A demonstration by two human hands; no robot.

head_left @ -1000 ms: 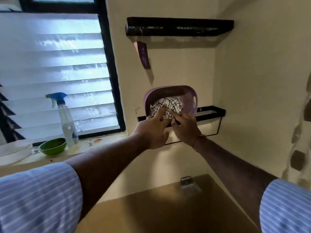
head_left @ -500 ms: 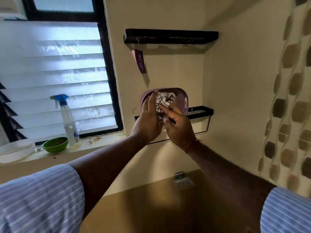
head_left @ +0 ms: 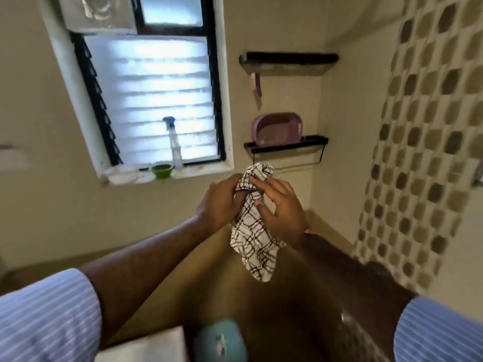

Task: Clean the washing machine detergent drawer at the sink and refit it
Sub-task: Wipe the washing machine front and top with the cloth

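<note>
Below the black wall shelf (head_left: 286,147), both hands, left hand (head_left: 218,202) and right hand (head_left: 281,209), now grip the white black-checked cloth (head_left: 252,236), lifted out of the purple plastic basket (head_left: 277,129), ready for wiping.

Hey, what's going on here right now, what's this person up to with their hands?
A person holds a black-and-white checked cloth in front of them with both hands: the left hand grips its upper part and the right hand holds it from the other side. The cloth hangs down over a brownish surface. Behind, a purple basket sits on a black wall shelf. No detergent drawer is clearly in view.
</note>
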